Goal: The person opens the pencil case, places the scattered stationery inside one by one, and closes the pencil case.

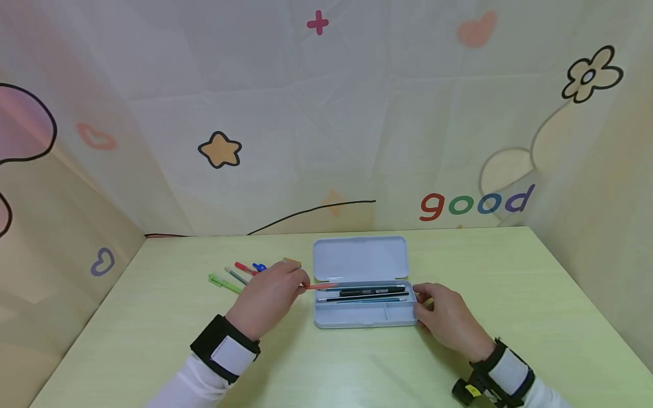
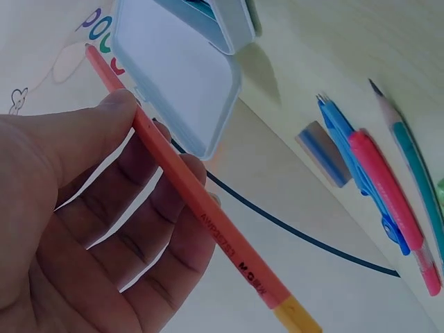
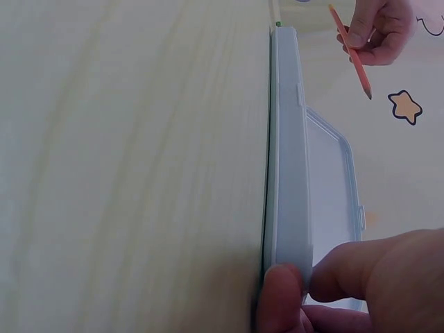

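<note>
Our left hand (image 1: 269,293) pinches the orange pencil (image 2: 207,208), tip pointing right toward the open case (image 1: 352,315); our right hand (image 1: 450,316) grips that case's right end, probably to keep it steady on the worktop (image 1: 326,374).

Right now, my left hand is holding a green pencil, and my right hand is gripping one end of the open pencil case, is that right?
The color is wrong: the left wrist view shows your left hand holding an orange pencil. The rest stands.
</note>
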